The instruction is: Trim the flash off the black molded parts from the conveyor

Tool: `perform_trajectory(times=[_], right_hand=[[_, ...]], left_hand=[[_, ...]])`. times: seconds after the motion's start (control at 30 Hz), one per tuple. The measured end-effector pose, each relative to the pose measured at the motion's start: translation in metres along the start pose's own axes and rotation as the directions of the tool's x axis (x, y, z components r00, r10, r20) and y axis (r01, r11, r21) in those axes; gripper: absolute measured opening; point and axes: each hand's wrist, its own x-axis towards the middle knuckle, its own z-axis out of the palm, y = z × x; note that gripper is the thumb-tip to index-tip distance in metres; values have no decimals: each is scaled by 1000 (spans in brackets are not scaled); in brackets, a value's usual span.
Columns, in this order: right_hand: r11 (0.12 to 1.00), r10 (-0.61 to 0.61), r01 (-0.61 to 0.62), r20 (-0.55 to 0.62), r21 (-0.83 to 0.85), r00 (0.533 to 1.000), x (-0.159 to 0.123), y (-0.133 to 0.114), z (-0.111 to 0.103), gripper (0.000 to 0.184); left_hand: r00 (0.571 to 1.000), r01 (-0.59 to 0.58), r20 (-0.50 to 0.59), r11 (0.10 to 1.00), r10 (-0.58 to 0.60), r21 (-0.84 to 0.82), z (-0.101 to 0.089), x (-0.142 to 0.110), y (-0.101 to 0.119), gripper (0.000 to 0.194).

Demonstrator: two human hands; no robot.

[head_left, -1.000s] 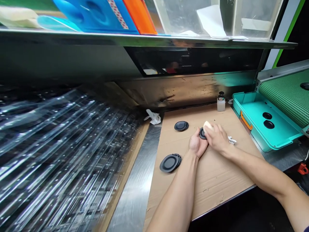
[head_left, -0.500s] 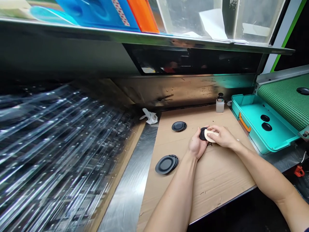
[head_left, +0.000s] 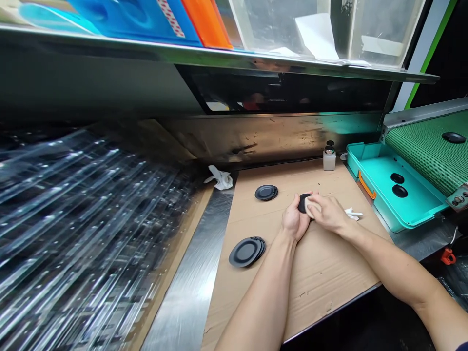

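Above the cardboard sheet [head_left: 329,273], my left hand [head_left: 294,219] is closed around a small black disc [head_left: 303,203]. Pinched in my right hand [head_left: 325,212] is a cream-coloured pad [head_left: 311,207], pressed against the disc's right side; the fingers partly cover it. To the left lie two groups of overlapping black discs, a smaller one [head_left: 266,192] farther back and a larger one [head_left: 246,252] nearer me. A crumpled white scrap [head_left: 353,213] lies just beyond my right wrist.
A teal tray [head_left: 413,222] at the right holds two black discs [head_left: 399,190]. Beside it a green conveyor belt [head_left: 426,141] carries another disc [head_left: 454,137]. A small bottle [head_left: 329,159] stands at the back. Stacked clear plastic [head_left: 91,234] fills the left; a metal shelf [head_left: 226,57] overhangs.
My right hand has shifted over the pad, which now shows less and sits at a different angle on the disc. The white scrap by the wrist has come into sight. The whole view shifted slightly.
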Motion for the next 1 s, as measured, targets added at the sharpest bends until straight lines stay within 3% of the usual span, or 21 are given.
perform_trajectory(times=[0.1,0.2,0.3,0.37,0.47,0.6,0.7,0.83,0.93,1.0], right_hand=[[988,50,-40,65,-150,997,1,-10,4,34],[926,196,-180,15,-332,981,3,-16,3,43],[898,155,-107,79,-426,985,3,-20,3,49],[885,157,-97,96,-455,983,4,-22,4,49],[857,228,-180,42,-483,973,6,-22,6,48],[872,149,-79,109,-483,983,6,-25,8,49],[831,223,-167,42,-530,974,5,-29,11,51],[820,170,-98,77,-564,982,3,-33,12,57],[804,233,-173,33,-570,972,5,-33,11,54],[813,219,-153,52,-561,974,6,-32,11,52]], left_hand=[[999,17,-34,999,-19,-48,0,0,1,46],[996,-3,-84,996,-5,-88,2,-2,2,43],[996,25,-80,993,-34,-113,4,-4,3,45],[996,26,-79,992,-37,-126,4,-4,3,46],[996,9,-83,992,-20,-126,4,-4,4,46],[998,42,-46,994,-47,-97,2,-3,3,48],[998,26,-53,996,-31,-81,1,-2,1,46],[999,55,6,996,-54,-66,0,-3,-1,46],[999,44,-30,998,-46,-46,2,-4,-1,46],[998,44,-38,998,-46,-42,3,-5,-1,45]])
